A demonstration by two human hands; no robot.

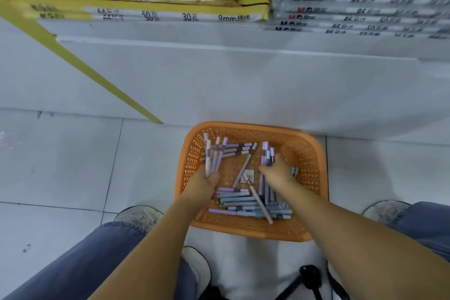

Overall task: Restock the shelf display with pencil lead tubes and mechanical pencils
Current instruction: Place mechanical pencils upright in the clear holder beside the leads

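though left grip (pixel 203 184) clutches fanned mechanical pencils (pixel 214 156) and right grip (pixel 277 170) pinches more, i judge them light, slick: hold mid-barrel.

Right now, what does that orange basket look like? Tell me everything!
The orange basket looks plastic, with rounded corners and lattice walls full of little holes. It sits upright on the pale tiled floor, its far side by the white shelf base. Loose purple, blue and grey pencils lie inside. The left hand and right hand reach in, each gripping some pencils.
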